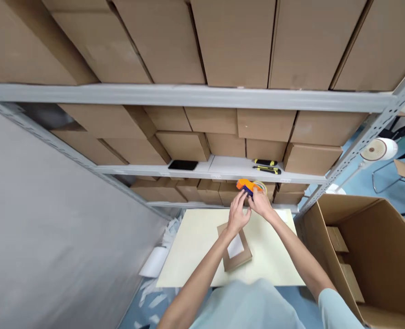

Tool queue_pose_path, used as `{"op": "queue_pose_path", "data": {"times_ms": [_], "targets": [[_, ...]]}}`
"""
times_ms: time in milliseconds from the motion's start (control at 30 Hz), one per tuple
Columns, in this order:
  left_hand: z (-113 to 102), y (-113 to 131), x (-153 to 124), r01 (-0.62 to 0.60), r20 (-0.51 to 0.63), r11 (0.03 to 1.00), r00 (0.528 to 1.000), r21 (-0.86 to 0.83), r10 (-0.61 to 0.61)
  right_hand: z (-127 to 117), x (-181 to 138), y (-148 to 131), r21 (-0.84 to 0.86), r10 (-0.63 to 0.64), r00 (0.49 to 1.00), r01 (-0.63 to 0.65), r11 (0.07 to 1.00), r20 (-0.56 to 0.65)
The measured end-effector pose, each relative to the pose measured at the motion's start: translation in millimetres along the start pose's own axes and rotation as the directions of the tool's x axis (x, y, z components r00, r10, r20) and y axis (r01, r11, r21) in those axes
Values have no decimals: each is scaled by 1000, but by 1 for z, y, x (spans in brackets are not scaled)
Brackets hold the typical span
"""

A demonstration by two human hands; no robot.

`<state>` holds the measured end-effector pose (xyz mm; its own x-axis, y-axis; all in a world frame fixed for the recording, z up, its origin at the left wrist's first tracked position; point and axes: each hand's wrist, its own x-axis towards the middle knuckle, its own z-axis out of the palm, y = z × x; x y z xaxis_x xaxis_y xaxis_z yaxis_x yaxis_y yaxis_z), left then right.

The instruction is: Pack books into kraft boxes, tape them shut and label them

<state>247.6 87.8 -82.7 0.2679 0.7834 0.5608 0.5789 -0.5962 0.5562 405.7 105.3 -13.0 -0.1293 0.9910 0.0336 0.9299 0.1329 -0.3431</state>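
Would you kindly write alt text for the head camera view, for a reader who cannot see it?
A person's right hand holds an orange and blue tape dispenser at a pale table, the left hand close by. A cardboard box with a white label lies on the table; shelves of boxes stand ahead, a large open carton at right.

Both arms (204,276) reach forward, left grip (238,213) loosely spread, right grip (260,203) curled.
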Motion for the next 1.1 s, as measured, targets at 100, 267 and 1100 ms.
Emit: {"op": "queue_pose_path", "data": {"times_ms": [100,267,1100], "targets": [[-13,-16,52,52,-10,998,999,28,-51,-31,54,-15,-46,-108,993,106,993,-40],[-25,-46,116,170,92,983,980,61,-176,-62,123,-40,-100,-88,996,88,991,1],[-22,-28,-232,824,148,561,547,77,-824,140,-108,87,547,322,942,-221,808,-94]]}}
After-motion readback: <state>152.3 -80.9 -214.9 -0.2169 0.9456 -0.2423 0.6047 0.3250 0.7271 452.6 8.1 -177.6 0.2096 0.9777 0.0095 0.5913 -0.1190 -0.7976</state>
